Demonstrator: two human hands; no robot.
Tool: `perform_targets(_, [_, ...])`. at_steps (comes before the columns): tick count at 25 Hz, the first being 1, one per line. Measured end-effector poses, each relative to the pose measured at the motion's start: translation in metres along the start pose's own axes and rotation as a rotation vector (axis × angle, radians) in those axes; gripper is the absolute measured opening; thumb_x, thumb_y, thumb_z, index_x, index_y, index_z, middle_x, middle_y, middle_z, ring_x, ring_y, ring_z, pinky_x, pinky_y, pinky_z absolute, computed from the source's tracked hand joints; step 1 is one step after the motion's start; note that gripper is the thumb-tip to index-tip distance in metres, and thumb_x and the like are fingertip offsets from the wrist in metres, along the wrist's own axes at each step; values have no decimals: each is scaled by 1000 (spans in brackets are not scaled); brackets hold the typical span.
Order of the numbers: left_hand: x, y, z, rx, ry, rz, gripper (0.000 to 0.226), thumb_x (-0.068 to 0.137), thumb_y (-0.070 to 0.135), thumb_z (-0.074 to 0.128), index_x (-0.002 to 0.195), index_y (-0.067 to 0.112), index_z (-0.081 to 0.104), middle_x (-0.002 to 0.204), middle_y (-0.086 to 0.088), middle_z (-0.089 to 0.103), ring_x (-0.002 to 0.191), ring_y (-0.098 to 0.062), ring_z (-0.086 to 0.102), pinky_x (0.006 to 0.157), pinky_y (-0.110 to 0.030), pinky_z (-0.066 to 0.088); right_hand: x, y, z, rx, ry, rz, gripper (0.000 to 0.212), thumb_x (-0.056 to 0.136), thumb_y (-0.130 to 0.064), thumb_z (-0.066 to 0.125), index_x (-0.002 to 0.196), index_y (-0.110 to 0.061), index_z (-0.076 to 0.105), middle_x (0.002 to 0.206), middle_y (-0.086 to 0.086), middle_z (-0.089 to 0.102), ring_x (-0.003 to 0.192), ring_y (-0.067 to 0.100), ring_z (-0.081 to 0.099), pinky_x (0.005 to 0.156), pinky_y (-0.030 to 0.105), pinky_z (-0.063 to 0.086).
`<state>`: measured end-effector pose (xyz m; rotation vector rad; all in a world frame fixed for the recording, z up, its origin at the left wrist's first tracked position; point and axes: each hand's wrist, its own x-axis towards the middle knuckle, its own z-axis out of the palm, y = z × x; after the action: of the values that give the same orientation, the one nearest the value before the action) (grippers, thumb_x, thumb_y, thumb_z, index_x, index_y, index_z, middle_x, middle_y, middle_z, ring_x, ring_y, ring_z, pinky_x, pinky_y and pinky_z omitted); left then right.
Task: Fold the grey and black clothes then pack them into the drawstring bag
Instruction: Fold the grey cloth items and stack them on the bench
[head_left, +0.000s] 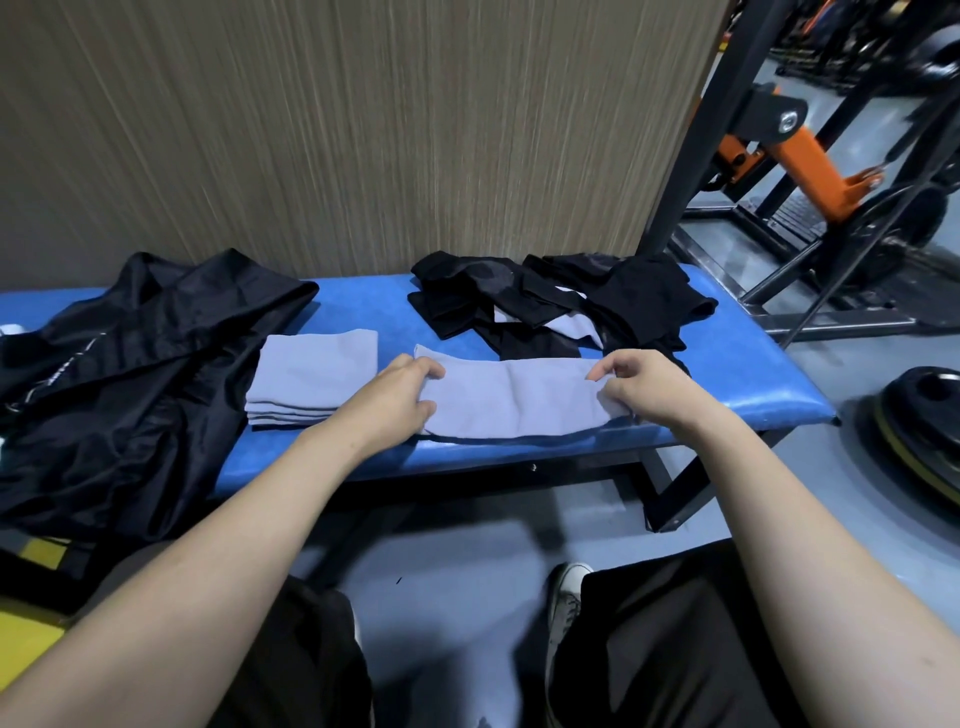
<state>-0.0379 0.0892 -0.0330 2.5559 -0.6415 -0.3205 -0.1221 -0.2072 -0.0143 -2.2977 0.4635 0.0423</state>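
A long grey cloth (514, 400) lies flat across the front of the blue bench (748, 379). My left hand (402, 392) grips its left end, fingers curled over the edge. My right hand (639, 382) pinches its right end. To the left sits a folded stack of grey cloths (314, 376). Behind the hands, a loose pile of black clothes (566, 299) with a bit of grey showing lies at the bench's back right. The black drawstring bag (124, 374) lies crumpled over the bench's left end.
A wood-grain wall stands right behind the bench. Black and orange gym equipment (779, 150) rises at the right, and a weight plate (924, 431) lies on the floor. My knees and one shoe (566, 603) are below the bench edge.
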Motion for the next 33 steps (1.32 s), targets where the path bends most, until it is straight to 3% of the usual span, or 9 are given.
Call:
perform_targets(3, [-2,3,-2,7,3,6,43,98,19,56,140,21,46,140,-1,45,121,-17,49,90,-23,33,1,-2,-2,-28,88,-27,24,84,-5,48,92,-16,68,68,2,56,51,17,55,52,28,45])
perform_targets(7, [-2,5,-2,8,-9,-3,44,96,22,58,138,21,47,141,-1,46,122,-17,49,89,-23,33,-5,-18,6,9,33,-145,20,82,-2,56,94,-15,66,63,0,46,49,12,53,58,35,59])
perform_targets(11, [-1,6,-1,5,-29,-14,47,94,16,55,139,22,45,145,-1,45,131,-17,45,97,-25,35,-5,-43,28,-23,15,-307,25,80,-1,56,95,-19,64,62,-4,45,57,13,47,60,42,59])
perform_targets(14, [-2,9,-4,-30,-37,-40,54,92,12,52,143,24,42,145,-1,48,124,-19,50,88,-26,37,-2,-60,52,-15,-1,-376,28,77,-3,57,97,-21,63,65,-8,47,61,13,45,68,46,57])
perform_targets(19, [-4,7,-6,-120,-43,-53,64,92,11,54,150,25,31,144,-2,50,119,-21,53,83,-26,39,-2,-91,88,86,-95,-443,33,79,-1,59,104,-23,56,70,-3,51,62,15,51,65,39,54])
perform_targets(23, [-3,6,-8,-234,-44,-97,60,92,12,49,148,25,29,96,2,59,77,-12,53,63,-28,38,1,-103,112,59,-161,-455,37,80,-2,61,111,-21,52,72,-2,56,60,12,53,68,43,57])
perform_targets(28, [0,-1,-8,-673,-11,-275,72,88,19,43,155,35,20,105,-8,64,85,-22,60,85,-45,54,-3,-109,115,280,-354,-291,34,88,2,56,119,-7,47,78,11,58,60,23,60,66,43,57])
perform_targets(31, [2,-5,-7,-575,36,-212,69,96,41,53,155,36,19,126,-8,62,110,-22,62,97,-42,51,0,-105,104,483,-373,-212,27,87,5,48,112,-5,48,84,23,67,64,31,64,59,42,54])
perform_targets(33, [0,-5,-6,-493,68,-129,72,95,25,59,154,37,20,91,-12,60,81,-21,59,77,-35,47,7,-97,97,427,-261,-190,22,85,5,46,102,-8,52,86,26,67,59,29,62,53,38,53])
